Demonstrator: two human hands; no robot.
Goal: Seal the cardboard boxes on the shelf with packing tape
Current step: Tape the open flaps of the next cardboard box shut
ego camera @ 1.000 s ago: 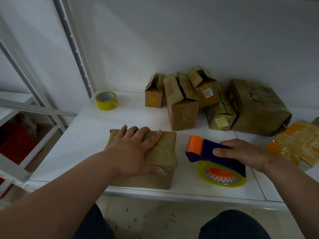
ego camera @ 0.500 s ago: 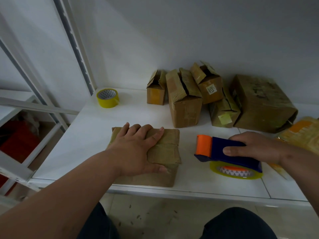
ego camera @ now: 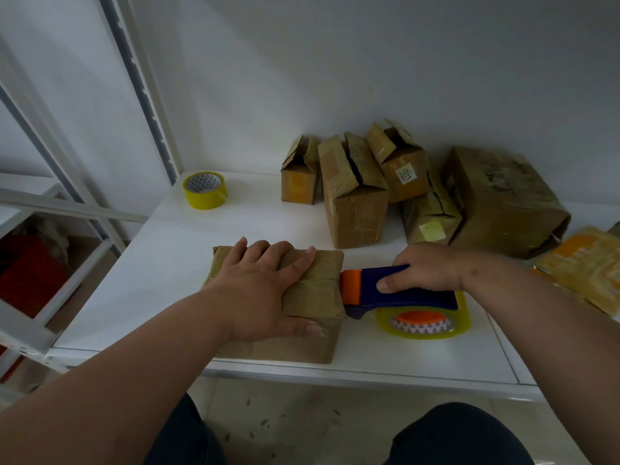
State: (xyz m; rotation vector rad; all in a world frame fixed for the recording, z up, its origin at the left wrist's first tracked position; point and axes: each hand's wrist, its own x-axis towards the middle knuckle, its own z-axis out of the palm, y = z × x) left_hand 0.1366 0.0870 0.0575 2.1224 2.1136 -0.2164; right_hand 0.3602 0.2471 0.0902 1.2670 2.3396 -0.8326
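Open boxes crowd behind; spare tape roll left.

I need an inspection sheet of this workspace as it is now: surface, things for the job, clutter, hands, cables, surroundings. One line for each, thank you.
Surface: white shelf, boxes standing on it.
Job's things: flat cardboard box at the front edge, flaps closed; tape dispenser, blue and orange, its front against the box's right side; five more boxes at the back, several with flaps open.
Clutter: spare yellow tape roll at back left; yellow-orange packet at right.
Hands: left hand presses flat on the box top; right hand grips the dispenser.
Cables: nothing seen.
Surroundings: white wall, metal rack upright, red object lower left.
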